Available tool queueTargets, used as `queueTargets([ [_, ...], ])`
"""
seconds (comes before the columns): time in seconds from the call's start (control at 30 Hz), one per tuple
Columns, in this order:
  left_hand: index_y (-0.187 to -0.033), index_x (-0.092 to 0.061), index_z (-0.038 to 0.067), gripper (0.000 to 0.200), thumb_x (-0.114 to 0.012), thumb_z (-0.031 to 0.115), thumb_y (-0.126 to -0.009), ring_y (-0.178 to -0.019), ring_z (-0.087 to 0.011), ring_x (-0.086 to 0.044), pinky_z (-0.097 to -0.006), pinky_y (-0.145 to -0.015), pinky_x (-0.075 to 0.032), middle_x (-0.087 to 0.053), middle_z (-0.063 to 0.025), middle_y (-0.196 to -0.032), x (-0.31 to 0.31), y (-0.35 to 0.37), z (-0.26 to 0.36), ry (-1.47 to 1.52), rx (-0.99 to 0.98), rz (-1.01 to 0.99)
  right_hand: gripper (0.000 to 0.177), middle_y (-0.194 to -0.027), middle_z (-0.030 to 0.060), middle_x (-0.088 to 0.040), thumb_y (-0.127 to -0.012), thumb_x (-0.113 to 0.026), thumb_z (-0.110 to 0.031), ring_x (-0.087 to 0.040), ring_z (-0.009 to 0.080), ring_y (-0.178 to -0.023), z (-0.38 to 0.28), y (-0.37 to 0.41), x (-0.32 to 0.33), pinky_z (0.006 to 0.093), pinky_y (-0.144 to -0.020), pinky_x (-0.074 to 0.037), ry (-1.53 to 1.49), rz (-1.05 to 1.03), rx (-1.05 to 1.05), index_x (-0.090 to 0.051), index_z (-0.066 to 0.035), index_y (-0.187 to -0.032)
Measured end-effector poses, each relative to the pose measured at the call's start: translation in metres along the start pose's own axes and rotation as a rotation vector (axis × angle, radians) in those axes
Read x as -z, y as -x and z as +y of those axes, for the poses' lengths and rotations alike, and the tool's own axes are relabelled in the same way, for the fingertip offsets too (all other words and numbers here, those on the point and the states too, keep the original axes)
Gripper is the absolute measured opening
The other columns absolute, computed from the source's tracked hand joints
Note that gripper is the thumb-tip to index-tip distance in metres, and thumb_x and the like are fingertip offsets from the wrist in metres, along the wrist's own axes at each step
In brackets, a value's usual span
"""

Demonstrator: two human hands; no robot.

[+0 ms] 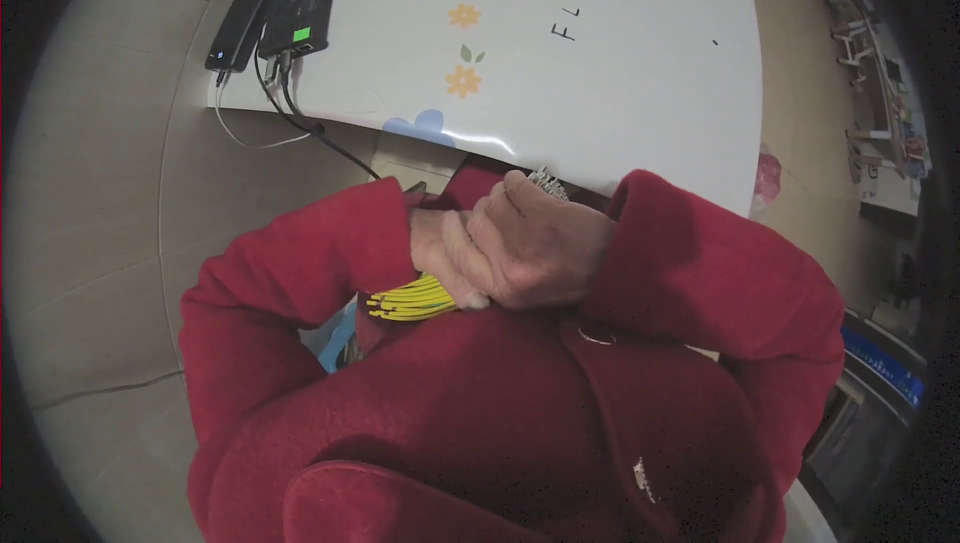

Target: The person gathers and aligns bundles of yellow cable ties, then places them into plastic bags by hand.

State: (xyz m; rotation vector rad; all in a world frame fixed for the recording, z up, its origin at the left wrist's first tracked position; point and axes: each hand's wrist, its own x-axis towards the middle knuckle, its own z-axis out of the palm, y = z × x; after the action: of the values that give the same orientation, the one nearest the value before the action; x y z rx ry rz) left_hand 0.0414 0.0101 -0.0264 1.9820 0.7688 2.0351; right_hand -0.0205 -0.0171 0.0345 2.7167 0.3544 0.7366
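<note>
Both hands are closed together around a bundle of thin yellow wires in front of my chest. The wires' cut yellow ends stick out at the lower left. At the upper right, a cluster of pale tips shows past my fingers. My right hand lies over the bundle with its fingers curled and partly covers my left hand, which is wrapped round the wires from the left. The middle of the bundle is hidden by my hands. Red sleeves cover both arms.
Ahead is a white table with flower prints and handwriting. On its left corner lie two black devices, one a box with a green light, with cables hanging over the edge. Something light blue shows below my left arm.
</note>
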Motion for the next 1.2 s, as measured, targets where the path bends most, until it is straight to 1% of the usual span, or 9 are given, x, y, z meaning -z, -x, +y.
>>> queueTargets([
  [0.17,-0.051,-0.045,0.005,0.024,-0.050,-0.004,-0.073,-0.060,-0.0165,-0.052,-0.0237,-0.058,-0.041,-0.045,-0.0023,-0.051,0.036,-0.017,0.021,0.230,-0.071,-0.484,0.024,-0.058,0.0084,-0.043,-0.082,-0.033,-0.003,-0.037,0.0217,-0.050,0.005,0.003,-0.009,0.0358,-0.047,-0.027,-0.141,-0.040,0.038,-0.047,-0.005,-0.063],
  [0.23,-0.049,-0.044,0.005,0.028,-0.048,-0.005,-0.075,-0.060,-0.0162,-0.052,-0.0229,-0.059,-0.041,-0.044,-0.0016,-0.049,0.047,-0.025,0.029,0.311,-0.107,-0.677,0.020,-0.060,0.0030,-0.044,-0.084,-0.031,-0.013,-0.037,0.0179,-0.049,-0.009,-0.019,-0.041,0.0334,-0.046,-0.026,-0.611,0.090,0.467,-0.046,-0.015,-0.071],
  [0.43,-0.051,-0.043,0.007,0.036,-0.035,-0.003,-0.084,-0.049,-0.0187,-0.046,-0.0265,-0.053,-0.040,-0.041,-0.0034,-0.049,0.061,-0.037,0.038,0.409,-0.299,-0.916,0.012,-0.071,-0.0002,-0.043,-0.085,-0.034,-0.023,-0.037,0.0151,-0.058,-0.033,-0.050,-0.081,0.0339,-0.052,-0.027,-0.083,-0.067,-0.154,-0.046,-0.021,-0.086],
  [0.6,-0.086,-0.057,0.007,0.013,-0.050,-0.005,-0.083,-0.056,-0.0178,-0.049,-0.0304,-0.064,-0.051,-0.047,-0.0011,-0.067,0.060,-0.029,0.035,0.372,-0.540,-0.826,0.017,-0.082,-0.0031,-0.043,-0.086,-0.037,-0.031,-0.037,0.0125,-0.066,-0.017,-0.033,-0.066,0.0343,-0.056,-0.028,0.422,-0.192,-0.707,-0.046,-0.027,-0.100],
  [0.7,-0.105,-0.052,0.007,0.034,-0.052,-0.013,-0.077,-0.072,-0.0243,-0.055,-0.0401,-0.067,-0.051,-0.055,-0.0074,-0.086,0.063,-0.050,0.051,0.456,-0.441,-0.885,0.023,-0.088,-0.0049,-0.043,-0.087,-0.039,-0.037,-0.037,0.0110,-0.071,-0.017,-0.023,-0.048,0.0346,-0.059,-0.029,0.711,-0.236,-1.012,-0.045,-0.031,-0.108],
  [0.8,-0.088,-0.054,0.002,0.009,-0.056,-0.003,-0.080,-0.062,-0.0185,-0.053,-0.0292,-0.064,-0.051,-0.057,-0.0062,-0.072,0.064,-0.032,0.036,0.373,-0.548,-0.964,0.030,-0.094,-0.0066,-0.042,-0.088,-0.041,-0.042,-0.037,0.0095,-0.075,-0.016,-0.029,-0.043,0.0348,-0.062,-0.029,1.006,-0.290,-1.325,-0.045,-0.034,-0.116],
  [0.9,-0.071,-0.053,0.004,0.015,-0.046,-0.002,-0.083,-0.054,-0.0148,-0.048,-0.0269,-0.059,-0.045,-0.048,-0.0031,-0.059,0.063,-0.032,0.036,0.320,-0.553,-1.010,0.032,-0.101,-0.0047,-0.041,-0.087,-0.043,-0.040,-0.037,0.0109,-0.083,-0.008,-0.024,-0.035,0.0377,-0.068,-0.030,0.778,-0.215,-1.139,-0.044,-0.032,-0.118],
  [1.1,-0.079,-0.053,0.002,0.016,-0.039,-0.002,-0.086,-0.061,-0.0178,-0.052,-0.0311,-0.063,-0.046,-0.051,-0.0059,-0.065,0.062,-0.030,0.034,0.250,-0.558,-1.150,0.037,-0.115,-0.0010,-0.037,-0.086,-0.047,-0.035,-0.038,0.0138,-0.098,0.007,-0.024,-0.027,0.0435,-0.079,-0.031,0.352,-0.081,-0.773,-0.042,-0.028,-0.122],
  [1.2,-0.092,-0.052,0.003,0.011,-0.051,-0.002,-0.082,-0.057,-0.0182,-0.048,-0.0306,-0.063,-0.045,-0.049,-0.0066,-0.064,0.049,-0.023,0.043,0.294,-0.528,-0.961,0.040,-0.122,0.0009,-0.036,-0.086,-0.049,-0.033,-0.038,0.0153,-0.106,0.016,-0.019,-0.022,0.0464,-0.085,-0.032,0.140,-0.032,-0.589,-0.040,-0.025,-0.124],
])
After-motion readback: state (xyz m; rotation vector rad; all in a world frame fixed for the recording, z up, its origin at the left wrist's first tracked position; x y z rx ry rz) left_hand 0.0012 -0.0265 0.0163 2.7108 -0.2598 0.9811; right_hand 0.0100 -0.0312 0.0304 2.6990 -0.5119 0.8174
